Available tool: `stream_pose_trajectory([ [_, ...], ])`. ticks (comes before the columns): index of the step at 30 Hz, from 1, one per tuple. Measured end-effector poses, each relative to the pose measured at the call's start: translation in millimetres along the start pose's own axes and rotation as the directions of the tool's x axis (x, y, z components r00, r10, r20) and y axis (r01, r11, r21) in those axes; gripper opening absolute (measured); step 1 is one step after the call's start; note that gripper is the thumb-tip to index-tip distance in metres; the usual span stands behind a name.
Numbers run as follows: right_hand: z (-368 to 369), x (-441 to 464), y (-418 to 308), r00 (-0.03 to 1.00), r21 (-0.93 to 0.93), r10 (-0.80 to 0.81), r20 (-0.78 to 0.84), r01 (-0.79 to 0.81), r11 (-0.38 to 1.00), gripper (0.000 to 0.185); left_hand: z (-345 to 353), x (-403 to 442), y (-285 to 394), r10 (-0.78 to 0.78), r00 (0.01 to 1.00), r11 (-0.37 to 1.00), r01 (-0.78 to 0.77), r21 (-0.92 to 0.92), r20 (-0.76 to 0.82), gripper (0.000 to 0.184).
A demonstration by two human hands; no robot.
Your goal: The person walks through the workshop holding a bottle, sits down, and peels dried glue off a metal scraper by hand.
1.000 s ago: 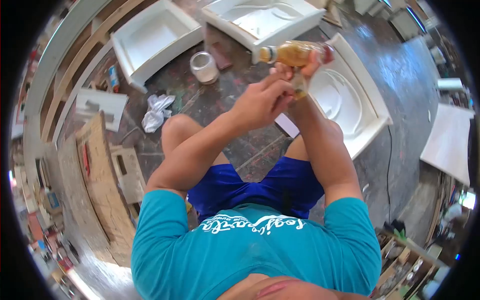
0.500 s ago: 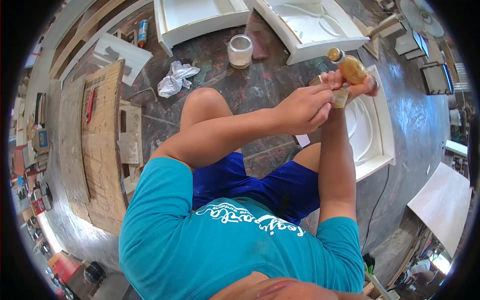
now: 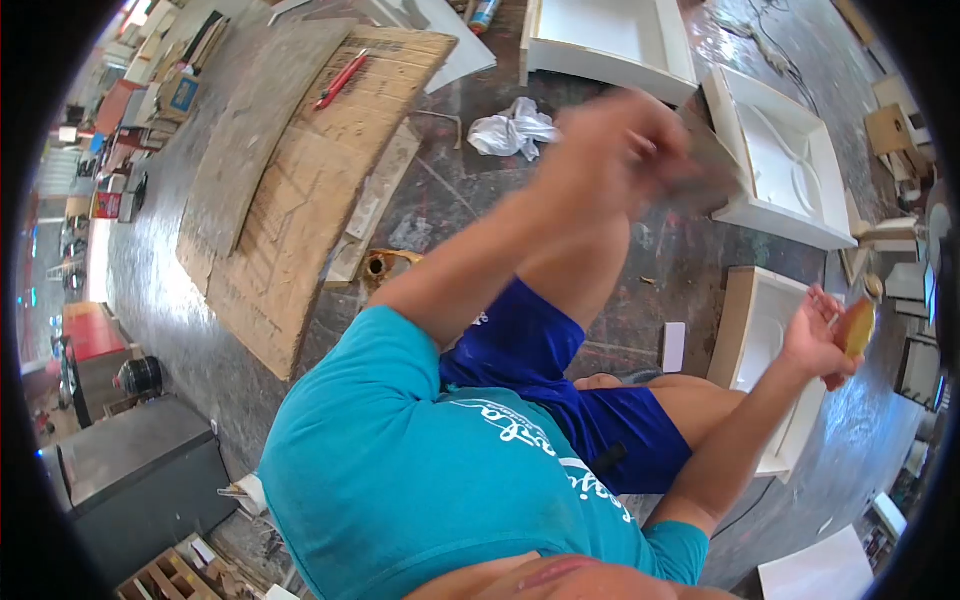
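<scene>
My left hand is raised above my knee, smeared by motion, so its fingers and whatever they hold do not show clearly. Behind it is a greyish-brown blurred shape; whether my hand touches it I cannot tell. Out to the right, my right hand grips a small bottle of amber-yellow liquid, its neck pointing up and away. Close beyond that hand lies a white-lined drawer box. A crumpled white cloth or paper rests on the floor, left of my left hand.
Two white drawer boxes stand ahead, one at the top and one at upper right. At left, a cardboard-covered board carries a red cutter. A white rectangular piece lies by my foot.
My hands have parted. The left has swung left and away from the bottle, while the right has moved outward, still holding it. The view has turned, and the glass jar no longer shows clearly.
</scene>
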State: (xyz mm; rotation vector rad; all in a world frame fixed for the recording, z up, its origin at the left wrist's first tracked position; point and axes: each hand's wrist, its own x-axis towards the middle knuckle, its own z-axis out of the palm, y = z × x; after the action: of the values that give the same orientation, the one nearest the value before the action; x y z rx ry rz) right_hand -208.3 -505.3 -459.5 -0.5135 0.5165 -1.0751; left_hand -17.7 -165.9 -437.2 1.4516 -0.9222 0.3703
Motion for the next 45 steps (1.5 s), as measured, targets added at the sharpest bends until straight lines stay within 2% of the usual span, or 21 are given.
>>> stream_pose_trajectory([
  [1, -3, 4, -6, 1.000, 0.049, 0.023, 0.013, -0.023, 0.999, 0.093, -44, 2, -3, -0.048, 0.996, 0.977, 0.061, 0.206, -0.068, 0.038],
  [3, -17, 25, -13, 0.995, 0.045, 0.027, 0.094, -0.031, 0.998, 0.091, -124, -5, -13, -0.151, 0.948, 0.921, 0.238, 0.308, -0.281, 0.073],
  [5, -18, 19, -20, 0.995, 0.033, 0.038, 0.090, -0.041, 0.999, 0.088, -201, -12, -12, -0.048, 0.907, 0.788, 0.291, 0.542, -0.418, 0.070],
  [7, -24, 32, -33, 0.972, -0.009, 0.120, 0.200, -0.120, 0.993, 0.087, -240, -22, 1, -0.085, 0.808, 0.418, 0.560, 0.715, -0.583, 0.068],
  [8, -26, 39, -37, 0.954, -0.031, 0.164, 0.252, -0.161, 0.986, 0.086, -244, -28, 1, 0.049, 0.852, 0.260, 0.494, 0.830, -0.522, 0.063],
  [9, -9, 27, -34, 0.972, -0.057, 0.151, 0.182, -0.143, 0.988, 0.080, -247, -37, -2, 0.171, 0.886, 0.080, 0.424, 0.902, -0.431, 0.059],
  [11, -13, 43, -44, 0.926, -0.091, 0.209, 0.314, -0.190, 0.978, 0.076, -238, -48, -22, 0.260, 0.928, 0.052, 0.263, 0.963, -0.268, 0.051],
  [13, -11, 52, -48, 0.877, -0.117, 0.260, 0.404, -0.233, 0.965, 0.068, -202, -60, -57, 0.243, 0.955, 0.379, 0.066, 0.923, -0.168, 0.042],
  [15, -7, 60, -43, 0.842, -0.133, 0.328, 0.429, -0.300, 0.945, 0.065, -151, -76, -112, -0.086, 0.976, 0.632, 0.209, 0.746, -0.200, 0.033],
  [17, -10, 69, -27, 0.764, -0.131, 0.383, 0.519, -0.371, 0.919, 0.063, -118, -95, -193, -0.288, 0.957, 0.662, 0.199, 0.723, 0.001, 0.036],
  [20, -9, 61, 19, 0.793, -0.098, 0.428, 0.434, -0.430, 0.897, 0.061, -79, -125, -310, -0.455, 0.875, 0.610, 0.169, 0.774, 0.167, 0.044],
  [23, -24, 70, 71, 0.745, -0.071, 0.562, 0.360, -0.578, 0.813, 0.060, -63, -147, -392, -0.397, 0.881, 0.414, -0.080, 0.907, 0.259, 0.054],
  [25, -33, 79, 108, 0.751, -0.066, 0.611, 0.249, -0.617, 0.785, 0.059, -66, -148, -423, -0.544, 0.788, 0.374, -0.079, 0.924, 0.288, 0.060],
  [27, -49, 88, 145, 0.733, -0.057, 0.659, 0.166, -0.660, 0.749, 0.061, -81, -149, -442, -0.691, 0.666, 0.385, 0.007, 0.923, 0.282, 0.059],
  [29, -67, 99, 177, 0.651, -0.036, 0.742, 0.158, -0.748, 0.663, 0.061, -90, -134, -430, -0.799, 0.543, 0.376, 0.114, 0.919, 0.259, 0.045],
  [32, -103, 115, 214, 0.442, 0.026, 0.830, 0.340, -0.887, 0.462, 0.063, -100, -113, -379, -0.857, 0.418, 0.396, 0.165, 0.903, 0.300, 0.027],
  [36, -119, 119, 249, 0.484, -0.094, 0.874, -0.037, -0.873, 0.479, 0.059, -107, -107, -351, -0.923, 0.097, 0.383, 0.123, 0.915, 0.373, 0.028],
  [38, -121, 120, 266, 0.412, -0.169, 0.885, -0.216, -0.909, 0.382, 0.058, -100, -105, -347, -0.877, 0.119, 0.481, 0.240, 0.843, 0.466, 0.028],
  [41, -153, 120, 286, 0.287, -0.147, 0.939, -0.189, -0.954, 0.262, 0.054, -72, -92, -327, -0.907, 0.217, 0.419, 0.413, 0.808, 0.360, 0.028],
  [43, -181, 127, 301, 0.230, -0.098, 0.966, -0.119, -0.971, 0.219, 0.054, -66, -90, -321, -0.887, 0.265, 0.459, 0.399, 0.794, 0.379, 0.032],
  [45, -194, 129, 310, 0.291, -0.097, 0.940, -0.179, -0.956, 0.278, 0.052, -68, -92, -316, -0.881, 0.268, 0.471, 0.422, 0.775, 0.389, 0.039],
])
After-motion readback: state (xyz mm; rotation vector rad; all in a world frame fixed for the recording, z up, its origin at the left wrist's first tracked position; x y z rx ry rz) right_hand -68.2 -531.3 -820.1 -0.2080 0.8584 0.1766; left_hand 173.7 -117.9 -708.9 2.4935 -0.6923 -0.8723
